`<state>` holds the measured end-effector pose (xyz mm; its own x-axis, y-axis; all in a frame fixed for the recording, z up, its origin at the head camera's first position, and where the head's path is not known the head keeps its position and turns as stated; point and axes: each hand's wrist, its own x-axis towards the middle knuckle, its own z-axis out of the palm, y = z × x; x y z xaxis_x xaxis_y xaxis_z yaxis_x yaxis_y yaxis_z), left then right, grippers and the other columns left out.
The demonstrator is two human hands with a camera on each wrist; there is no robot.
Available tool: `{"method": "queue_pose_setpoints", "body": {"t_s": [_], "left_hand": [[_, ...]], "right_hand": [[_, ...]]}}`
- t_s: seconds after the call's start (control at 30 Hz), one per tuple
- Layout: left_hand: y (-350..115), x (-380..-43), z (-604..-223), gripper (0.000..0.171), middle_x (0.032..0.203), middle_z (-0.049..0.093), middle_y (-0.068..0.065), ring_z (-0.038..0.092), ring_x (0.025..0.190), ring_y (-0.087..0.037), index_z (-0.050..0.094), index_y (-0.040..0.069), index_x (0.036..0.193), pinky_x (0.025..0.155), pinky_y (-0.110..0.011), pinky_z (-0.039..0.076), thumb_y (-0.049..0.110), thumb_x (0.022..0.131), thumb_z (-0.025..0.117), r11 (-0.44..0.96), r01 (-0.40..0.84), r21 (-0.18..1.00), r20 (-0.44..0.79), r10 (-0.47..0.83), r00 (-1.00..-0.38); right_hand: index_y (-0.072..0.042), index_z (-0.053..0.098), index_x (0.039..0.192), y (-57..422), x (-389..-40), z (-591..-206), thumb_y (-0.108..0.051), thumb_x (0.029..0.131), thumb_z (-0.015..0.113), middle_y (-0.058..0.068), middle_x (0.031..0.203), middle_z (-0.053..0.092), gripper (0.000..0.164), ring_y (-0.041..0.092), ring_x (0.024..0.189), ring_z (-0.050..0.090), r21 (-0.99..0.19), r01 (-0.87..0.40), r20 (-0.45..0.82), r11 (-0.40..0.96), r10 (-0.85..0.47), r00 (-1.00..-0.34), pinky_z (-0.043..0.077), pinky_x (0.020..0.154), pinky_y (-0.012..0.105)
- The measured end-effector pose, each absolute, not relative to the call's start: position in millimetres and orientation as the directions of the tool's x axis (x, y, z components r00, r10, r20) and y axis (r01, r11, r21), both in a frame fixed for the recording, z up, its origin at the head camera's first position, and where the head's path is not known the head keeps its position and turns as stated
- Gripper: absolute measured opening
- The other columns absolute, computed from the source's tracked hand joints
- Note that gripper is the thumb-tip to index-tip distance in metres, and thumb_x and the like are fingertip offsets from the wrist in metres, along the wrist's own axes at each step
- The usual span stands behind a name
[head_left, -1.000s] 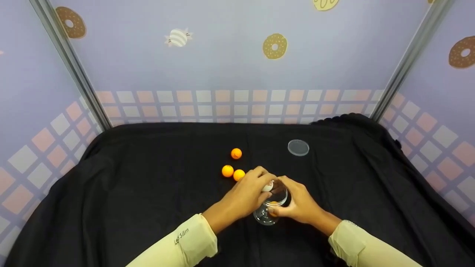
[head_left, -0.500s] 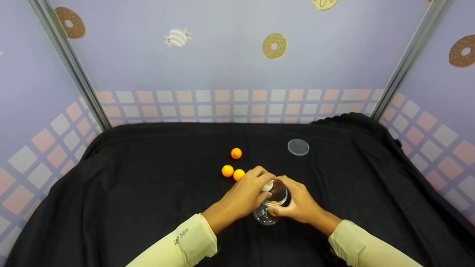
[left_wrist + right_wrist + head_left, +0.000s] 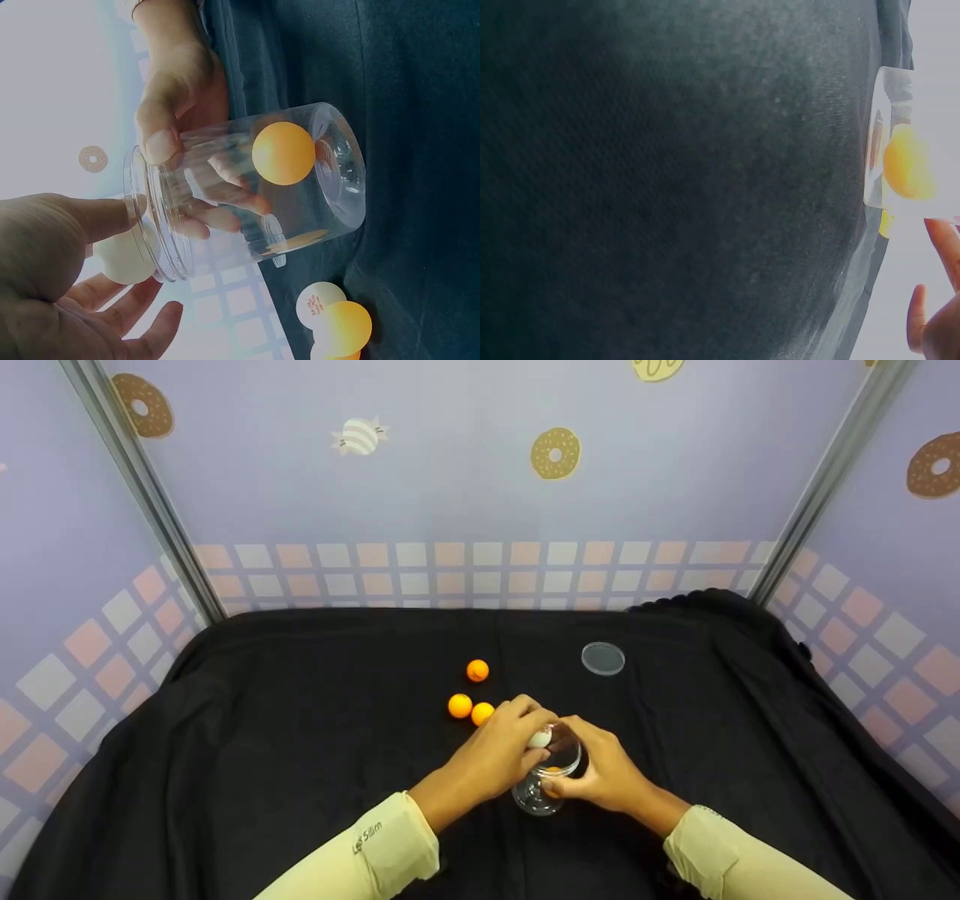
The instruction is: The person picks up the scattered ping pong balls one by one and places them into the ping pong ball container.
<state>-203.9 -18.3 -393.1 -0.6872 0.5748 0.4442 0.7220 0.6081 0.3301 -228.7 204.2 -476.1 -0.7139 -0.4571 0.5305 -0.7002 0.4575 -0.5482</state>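
Observation:
My left hand (image 3: 495,750) pinches a white ping-pong ball (image 3: 124,259) between thumb and fingers, right at the mouth of a clear jar (image 3: 341,191). From the other side, my right hand (image 3: 611,772) grips that jar, its thumb and fingers round the wall just under the rim. One orange ping-pong ball (image 3: 283,154) lies low inside, near the base. In the right wrist view, the jar's lower part and the orange ball (image 3: 907,165) show at the edge, with some fingertips (image 3: 916,319) below. The left hand covers part of the jar's mouth in the head view.
Beyond the left hand, several orange balls (image 3: 460,706) lie on the black cloth (image 3: 315,750). A white ball (image 3: 319,304) sits among them in the left wrist view. Farther back rests a round clear lid (image 3: 603,658). Patterned walls (image 3: 450,495) enclose the table.

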Motion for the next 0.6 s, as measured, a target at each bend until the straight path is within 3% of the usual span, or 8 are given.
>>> {"method": "queue_pose_setpoints", "body": {"t_s": [0.17,0.4,0.6], "left_hand": [[-18.9,-202.9,-392.3,0.036,0.113,0.064,-0.002,0.06,0.095,-0.019,0.069,0.014,0.123,0.086,-0.028,0.054,0.017,0.088,0.08,0.614,0.719,0.327,0.44,0.574,-0.69],[-19.2,-202.1,-391.7,0.035,0.112,0.063,0.0,0.059,0.096,-0.018,0.069,0.016,0.122,0.088,-0.027,0.054,0.018,0.089,0.079,0.617,0.713,0.332,0.427,0.576,-0.697],[-19.1,-203.2,-392.1,0.035,0.112,0.063,0.0,0.059,0.096,-0.017,0.069,0.016,0.123,0.088,-0.026,0.054,0.018,0.09,0.079,0.623,0.706,0.337,0.414,0.575,-0.705]], "right_hand": [[-0.03,0.062,0.126,203.4,-227.5,-475.1,-0.042,0.072,0.089,-0.013,0.111,0.066,0.062,0.014,0.096,0.068,-0.554,-0.694,0.524,0.459,-0.456,-0.72,0.058,0.084,0.036],[-0.013,0.063,0.125,202.5,-229.7,-476.2,-0.039,0.076,0.088,0.001,0.113,0.07,0.061,0.015,0.098,0.072,-0.571,-0.707,0.529,0.416,-0.472,-0.705,0.059,0.088,0.034],[-0.015,0.062,0.126,203.6,-229.7,-475.5,-0.042,0.074,0.088,0.001,0.115,0.07,0.064,0.012,0.1,0.072,-0.574,-0.686,0.5,0.448,-0.472,-0.726,0.059,0.089,0.034]]}}
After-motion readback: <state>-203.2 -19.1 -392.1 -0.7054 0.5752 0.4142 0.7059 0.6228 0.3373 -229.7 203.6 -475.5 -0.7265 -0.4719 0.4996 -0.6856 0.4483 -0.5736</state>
